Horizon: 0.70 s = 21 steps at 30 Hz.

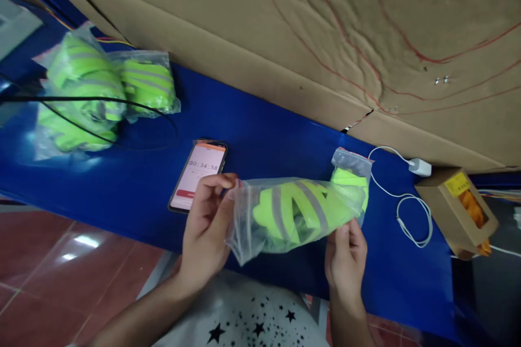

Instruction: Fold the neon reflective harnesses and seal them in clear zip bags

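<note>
Between my two hands a clear zip bag is stretched sideways above the blue table. Folded neon-yellow fabric with grey stripes lies inside it. My left hand pinches the zip end of the bag, where a bit of red shows at the corner. The fingers of my right hand are closed on the lower edge at the other end. Partly behind that end, a second bag of neon-yellow fabric rests on the table. A phone showing a running-time display lies beyond my left hand, partly covered by it.
Several bagged neon-yellow bundles sit at the left, with black cables crossing them. On the right lie a white charger with its coiled cable and a cardboard box with orange contents. A brown-papered panel borders the blue table.
</note>
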Motion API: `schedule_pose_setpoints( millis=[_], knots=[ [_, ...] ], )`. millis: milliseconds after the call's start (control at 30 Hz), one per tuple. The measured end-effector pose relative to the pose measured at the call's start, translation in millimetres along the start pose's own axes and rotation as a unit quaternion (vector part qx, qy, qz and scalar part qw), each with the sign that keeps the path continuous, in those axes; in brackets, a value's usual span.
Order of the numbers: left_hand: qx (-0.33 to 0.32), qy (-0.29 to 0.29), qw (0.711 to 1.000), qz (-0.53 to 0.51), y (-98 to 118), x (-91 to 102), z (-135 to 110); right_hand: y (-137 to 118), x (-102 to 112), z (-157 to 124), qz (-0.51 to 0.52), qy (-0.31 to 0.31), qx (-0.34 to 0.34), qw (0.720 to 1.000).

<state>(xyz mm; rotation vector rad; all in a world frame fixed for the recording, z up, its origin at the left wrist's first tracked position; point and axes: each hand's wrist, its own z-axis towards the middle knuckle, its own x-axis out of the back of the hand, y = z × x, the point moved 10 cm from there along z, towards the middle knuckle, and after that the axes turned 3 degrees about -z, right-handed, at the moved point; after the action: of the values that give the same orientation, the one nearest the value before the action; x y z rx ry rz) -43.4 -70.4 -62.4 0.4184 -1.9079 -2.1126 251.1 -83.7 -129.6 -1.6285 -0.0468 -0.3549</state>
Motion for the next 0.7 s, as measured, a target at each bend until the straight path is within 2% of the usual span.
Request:
schedule_pose_setpoints(
  millis=[100,167,233,400,567,700],
  knots=[
    [0.033,-0.03,0.997,-0.069,-17.1,-3.1,-4.2,-5.4,-3.6,7.0,0.004,-0.006,-0.007,1.0],
    [0.05,-0.086,0.994,-0.045,-22.6,-11.0,-5.4,-3.2,-12.4,8.6,0.02,-0.029,-0.028,0.999],
    [0.077,-0.106,0.991,-0.029,-28.7,-12.6,-4.7,0.4,-18.8,8.1,0.035,-0.042,-0.045,0.997],
    [0.158,-0.123,0.974,-0.105,-46.2,-18.1,-7.4,8.4,-21.4,7.2,0.062,-0.049,-0.078,0.994],
    [0.167,-0.106,0.969,-0.148,-51.5,-18.3,-9.1,11.9,-23.7,7.8,0.074,-0.058,-0.093,0.991],
    [0.189,-0.123,0.964,-0.138,-55.7,-22.9,-10.4,9.1,-9.8,6.2,0.034,-0.016,-0.055,0.998]
  ],
)
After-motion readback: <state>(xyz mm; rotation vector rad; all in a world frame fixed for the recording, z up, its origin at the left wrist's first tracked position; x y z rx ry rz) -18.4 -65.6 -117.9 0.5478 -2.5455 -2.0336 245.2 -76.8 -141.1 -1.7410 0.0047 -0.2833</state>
